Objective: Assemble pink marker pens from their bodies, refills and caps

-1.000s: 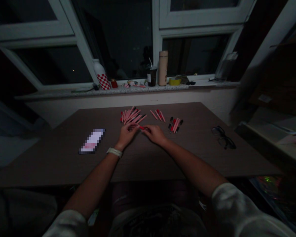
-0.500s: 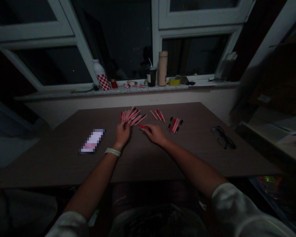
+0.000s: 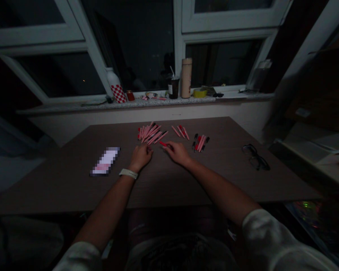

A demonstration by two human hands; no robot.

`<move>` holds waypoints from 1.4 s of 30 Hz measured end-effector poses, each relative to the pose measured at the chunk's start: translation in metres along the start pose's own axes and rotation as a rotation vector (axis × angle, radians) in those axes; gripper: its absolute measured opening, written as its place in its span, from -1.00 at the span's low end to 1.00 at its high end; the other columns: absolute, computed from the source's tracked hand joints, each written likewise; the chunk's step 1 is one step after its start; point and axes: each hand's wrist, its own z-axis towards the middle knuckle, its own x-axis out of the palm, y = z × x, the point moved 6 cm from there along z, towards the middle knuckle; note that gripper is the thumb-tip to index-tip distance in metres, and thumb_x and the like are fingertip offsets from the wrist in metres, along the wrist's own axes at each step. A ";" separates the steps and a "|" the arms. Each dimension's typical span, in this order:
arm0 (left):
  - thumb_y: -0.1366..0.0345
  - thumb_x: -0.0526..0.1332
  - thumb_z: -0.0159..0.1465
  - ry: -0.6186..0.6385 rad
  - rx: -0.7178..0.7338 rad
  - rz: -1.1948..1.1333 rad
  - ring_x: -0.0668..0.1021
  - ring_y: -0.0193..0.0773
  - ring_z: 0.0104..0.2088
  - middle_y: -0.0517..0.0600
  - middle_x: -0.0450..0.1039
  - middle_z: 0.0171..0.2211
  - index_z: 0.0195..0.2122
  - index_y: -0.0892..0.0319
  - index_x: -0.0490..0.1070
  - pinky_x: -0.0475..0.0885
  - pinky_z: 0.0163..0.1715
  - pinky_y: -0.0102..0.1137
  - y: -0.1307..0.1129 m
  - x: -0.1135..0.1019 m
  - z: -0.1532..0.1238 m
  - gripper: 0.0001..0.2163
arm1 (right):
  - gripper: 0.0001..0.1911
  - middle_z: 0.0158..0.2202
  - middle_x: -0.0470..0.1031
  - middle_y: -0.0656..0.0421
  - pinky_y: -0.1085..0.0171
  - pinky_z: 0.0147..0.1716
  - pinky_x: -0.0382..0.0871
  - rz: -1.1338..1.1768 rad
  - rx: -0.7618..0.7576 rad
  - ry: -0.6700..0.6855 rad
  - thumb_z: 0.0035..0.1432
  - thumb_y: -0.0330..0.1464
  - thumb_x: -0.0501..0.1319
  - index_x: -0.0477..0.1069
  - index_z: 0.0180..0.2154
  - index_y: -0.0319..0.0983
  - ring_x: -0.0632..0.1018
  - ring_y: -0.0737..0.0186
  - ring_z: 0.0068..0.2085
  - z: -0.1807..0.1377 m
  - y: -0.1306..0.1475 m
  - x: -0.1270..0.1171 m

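My right hand [image 3: 177,152] is closed round a slim red pen [image 3: 163,143], whose end sticks out to the left past the fingertips. Just in front of the pile of pink, red and black pens [image 3: 151,133], my left hand [image 3: 141,155] rests with its fingers curled in. Whatever those fingers may hold is hidden. Beyond my right hand lies a small group of pink and red pens [image 3: 180,131]. Farther right, another group of pink, red and black pens [image 3: 200,143] lies side by side. All of them are on the brown table [image 3: 169,184].
A lit phone [image 3: 106,162] lies at the left, and black-framed glasses [image 3: 255,157] lie at the right. Along the windowsill [image 3: 93,109] stand a checkered bottle [image 3: 117,88], a small red jar [image 3: 130,95], a drink cup [image 3: 173,88], a tan flask [image 3: 186,79] and yellow tape [image 3: 200,93].
My left hand has drawn back slightly from the pen pile toward me, its fingers curling in. My right hand stays nearly still with the red pen.
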 end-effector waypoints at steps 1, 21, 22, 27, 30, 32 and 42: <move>0.27 0.26 0.21 -0.003 -0.009 -0.006 0.54 -0.02 -0.32 0.12 0.55 -0.36 -0.35 0.12 0.48 0.37 -0.21 -0.22 0.000 0.000 0.000 -0.93 | -0.68 -0.26 0.63 0.11 0.33 -0.35 0.19 -0.004 -0.003 0.000 0.37 -0.18 0.20 0.56 -0.01 -0.22 0.55 0.21 -0.31 0.000 0.000 0.000; 0.07 0.35 0.14 -0.116 -0.166 -0.867 0.61 -0.16 -0.25 0.09 0.61 -0.23 -0.28 0.17 0.46 0.50 -0.23 -0.31 -0.014 -0.005 0.008 -0.72 | -0.69 -0.24 0.65 0.10 0.34 -0.32 0.25 0.009 -0.016 0.061 0.38 -0.20 0.19 0.58 -0.01 -0.21 0.56 0.21 -0.32 -0.001 0.004 0.003; 0.07 0.35 0.14 -0.108 -0.165 -0.875 0.60 -0.17 -0.27 0.07 0.60 -0.26 -0.28 0.17 0.45 0.50 -0.26 -0.32 -0.014 -0.005 0.007 -0.72 | -0.69 -0.23 0.65 0.09 0.34 -0.31 0.25 0.008 -0.019 0.059 0.38 -0.20 0.19 0.58 -0.01 -0.21 0.57 0.21 -0.30 -0.001 0.004 0.002; 0.08 0.37 0.11 -0.088 -0.171 -0.893 0.59 -0.19 -0.32 0.04 0.58 -0.33 -0.30 0.16 0.45 0.50 -0.33 -0.35 -0.015 -0.003 0.007 -0.72 | -0.70 -0.24 0.65 0.10 0.34 -0.31 0.25 0.007 -0.032 0.076 0.38 -0.22 0.19 0.58 -0.01 -0.21 0.57 0.21 -0.30 -0.002 0.007 0.001; 0.09 0.37 0.11 -0.072 -0.155 -0.872 0.60 -0.18 -0.29 0.06 0.60 -0.27 -0.28 0.17 0.47 0.51 -0.29 -0.33 -0.017 -0.003 0.007 -0.72 | -0.70 -0.23 0.65 0.10 0.34 -0.29 0.26 0.011 -0.042 0.079 0.38 -0.22 0.19 0.58 -0.01 -0.21 0.56 0.21 -0.30 -0.003 0.008 0.001; 0.10 0.38 0.11 -0.059 -0.134 -0.846 0.61 -0.17 -0.27 0.07 0.60 -0.24 -0.28 0.17 0.49 0.52 -0.23 -0.29 -0.019 -0.004 0.007 -0.73 | -0.70 -0.21 0.66 0.10 0.33 -0.27 0.28 0.012 -0.049 0.081 0.37 -0.22 0.20 0.58 -0.01 -0.20 0.57 0.20 -0.28 -0.002 0.008 0.001; 0.09 0.38 0.12 -0.068 -0.144 -0.867 0.62 -0.16 -0.26 0.08 0.61 -0.22 -0.29 0.16 0.47 0.51 -0.25 -0.30 -0.015 -0.002 0.007 -0.73 | -0.70 -0.18 0.66 0.08 0.31 -0.25 0.31 -0.014 -0.024 0.078 0.37 -0.22 0.21 0.58 0.01 -0.19 0.59 0.17 -0.26 -0.001 0.008 0.001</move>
